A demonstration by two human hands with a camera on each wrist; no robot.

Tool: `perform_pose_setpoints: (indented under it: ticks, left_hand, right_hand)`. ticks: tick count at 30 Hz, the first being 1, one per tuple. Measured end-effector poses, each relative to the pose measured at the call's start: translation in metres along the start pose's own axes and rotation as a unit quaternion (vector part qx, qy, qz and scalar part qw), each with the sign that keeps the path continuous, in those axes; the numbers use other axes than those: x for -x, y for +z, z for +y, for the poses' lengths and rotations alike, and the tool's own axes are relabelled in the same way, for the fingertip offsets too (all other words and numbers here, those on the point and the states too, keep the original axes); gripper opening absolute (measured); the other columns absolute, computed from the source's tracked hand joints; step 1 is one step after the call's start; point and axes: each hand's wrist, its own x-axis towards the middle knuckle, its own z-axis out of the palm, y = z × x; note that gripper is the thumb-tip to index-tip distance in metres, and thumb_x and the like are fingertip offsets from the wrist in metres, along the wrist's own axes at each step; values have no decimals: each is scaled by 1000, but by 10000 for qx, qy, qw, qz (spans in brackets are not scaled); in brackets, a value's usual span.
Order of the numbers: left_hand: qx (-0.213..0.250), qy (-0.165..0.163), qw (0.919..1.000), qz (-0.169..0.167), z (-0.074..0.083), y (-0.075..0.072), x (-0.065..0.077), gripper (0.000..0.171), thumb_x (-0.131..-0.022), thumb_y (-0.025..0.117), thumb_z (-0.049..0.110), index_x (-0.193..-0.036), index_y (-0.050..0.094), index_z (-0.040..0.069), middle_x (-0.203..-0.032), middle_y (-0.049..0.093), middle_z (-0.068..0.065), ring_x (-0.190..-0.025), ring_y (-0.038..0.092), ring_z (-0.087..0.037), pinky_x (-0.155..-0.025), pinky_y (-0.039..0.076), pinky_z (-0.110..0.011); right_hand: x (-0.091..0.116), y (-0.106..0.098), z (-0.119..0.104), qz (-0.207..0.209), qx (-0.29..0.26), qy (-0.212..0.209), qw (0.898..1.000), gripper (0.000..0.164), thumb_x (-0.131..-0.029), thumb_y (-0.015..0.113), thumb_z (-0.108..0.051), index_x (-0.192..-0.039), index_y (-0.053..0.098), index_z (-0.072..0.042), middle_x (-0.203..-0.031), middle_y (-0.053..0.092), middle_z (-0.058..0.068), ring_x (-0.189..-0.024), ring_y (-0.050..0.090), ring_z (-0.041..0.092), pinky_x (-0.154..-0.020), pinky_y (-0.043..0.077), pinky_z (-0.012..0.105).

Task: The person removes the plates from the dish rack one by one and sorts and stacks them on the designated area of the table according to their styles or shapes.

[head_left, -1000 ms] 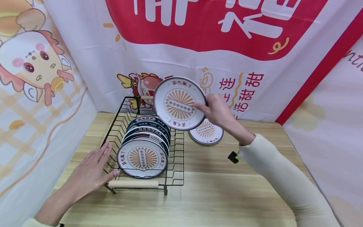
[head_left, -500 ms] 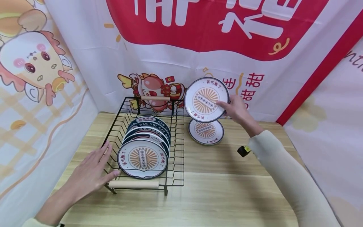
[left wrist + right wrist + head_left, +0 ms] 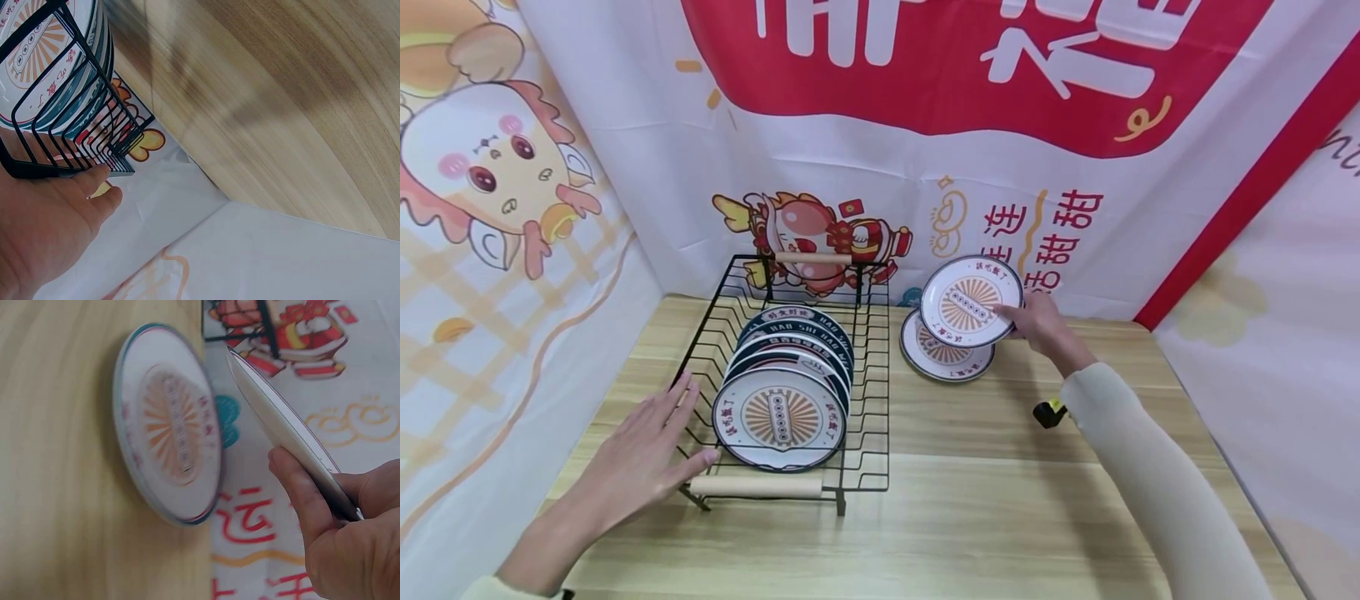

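Note:
My right hand [image 3: 1041, 323] pinches a round white plate [image 3: 970, 287] by its right rim, thumb on the printed face and fingers beneath. This plate is tilted and overlaps a matching plate [image 3: 936, 354] lying face up on the table. In the right wrist view the held plate [image 3: 290, 425] appears edge-on, with a gap between it and the lower plate [image 3: 172, 437]. My left hand [image 3: 636, 450], fingers extended, rests against the left side of a black wire dish rack [image 3: 756, 486]. Several plates [image 3: 778, 421] stand in the rack one behind another, the front one bearing the same sunburst print.
The wood-grain table [image 3: 955, 517] extends in front and to the right of the rack. A printed white cloth [image 3: 820, 150] hangs behind it, with more cloth on both sides. A black item with a yellow tag [image 3: 1048, 412] hangs by my right sleeve.
My right hand has carried the plate from above the rack to the right, then down over the plate on the table. My left hand has stayed at the rack.

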Motion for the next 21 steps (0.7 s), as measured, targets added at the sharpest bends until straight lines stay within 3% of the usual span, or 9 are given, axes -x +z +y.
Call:
perform_pose_setpoints:
  ticks: [5, 13, 21]
  left_hand:
    - [3, 39, 10000, 31, 0, 0, 0, 99, -103, 61, 56, -167, 14, -3, -175, 12, -25, -158, 23, -47, -126, -16, -23]
    - [-22, 25, 10000, 33, -1, 1, 0, 99, -103, 61, 56, -167, 14, -3, -176, 8, -22, -159, 21, -46, -126, -16, -23]
    - [88, -52, 9999, 4, 0, 0, 0, 100, -103, 61, 57, -169, 11, 0, -176, 8, -22, -156, 24, -50, -126, -15, -26]
  right_hand:
    - [-5, -3, 24, -127, 141, 287, 9994, 38, -107, 65, -17, -129, 56, 12, -93, 72, 11, -74, 70, 16, -71, 64, 28]
    - [-13, 2, 51, -110, 16, 403, 9991, 37, -105, 68, -15, -129, 60, 12, -80, 73, 5, -65, 67, 15, -72, 65, 34]
    - [-16, 4, 67, 74, 526, 637, 9966, 30, -102, 73, -21, -110, 63, 6, -73, 69, 5, -62, 67, 17, -62, 62, 30]
